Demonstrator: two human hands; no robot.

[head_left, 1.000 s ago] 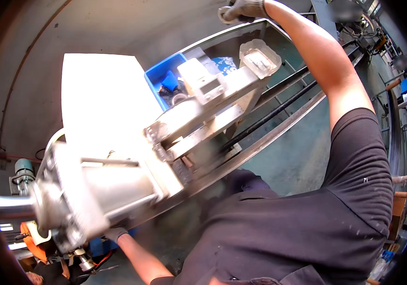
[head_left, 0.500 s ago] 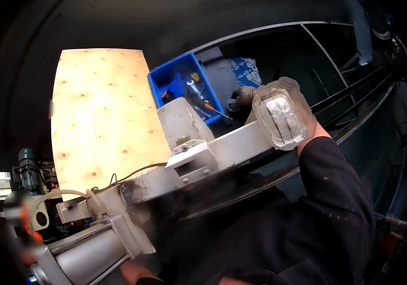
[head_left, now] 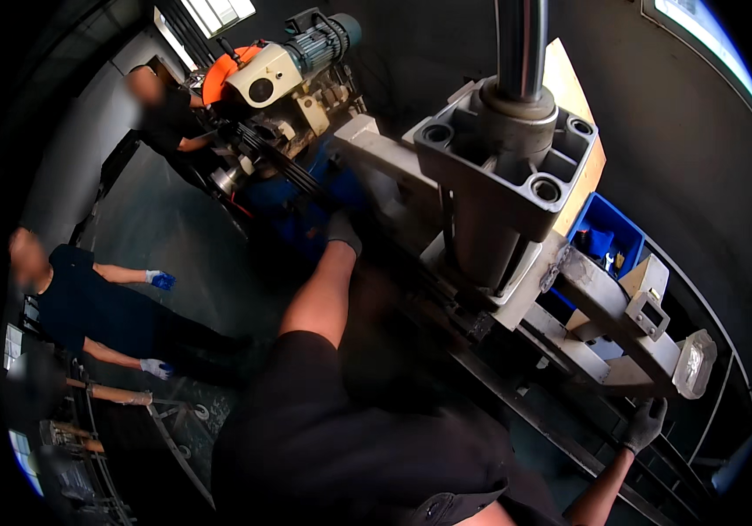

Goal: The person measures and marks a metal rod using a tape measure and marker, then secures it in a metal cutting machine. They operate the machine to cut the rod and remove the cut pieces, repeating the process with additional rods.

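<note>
My left hand [head_left: 343, 232], in a grey glove, reaches forward into the dark space left of a large metal cylinder [head_left: 490, 219]. Its fingers are lost in shadow, and whether it touches anything cannot be made out. At the lower right, my right hand [head_left: 646, 427], also gloved in grey, is just below the end of a pale metal beam [head_left: 608, 307]. Its fingers point up, seemingly stretched out, with nothing visible in them. A clear plastic tray [head_left: 696, 364] sits at that beam's end. A small bracket with a rectangular opening [head_left: 648, 314] is fixed on the beam.
Behind the beam are a blue bin [head_left: 626, 228] with tools and a plywood board [head_left: 586, 175]. A machine with a green motor [head_left: 323, 44] and an orange guard [head_left: 225, 74] stands ahead; one person [head_left: 170, 123] is beside it. Another person [head_left: 95, 298] in gloves stands left.
My view has swung left, bringing the cylinder, the machine and two people into sight. My right hand has come from behind the tray to below the beam's end. My left arm now stretches forward.
</note>
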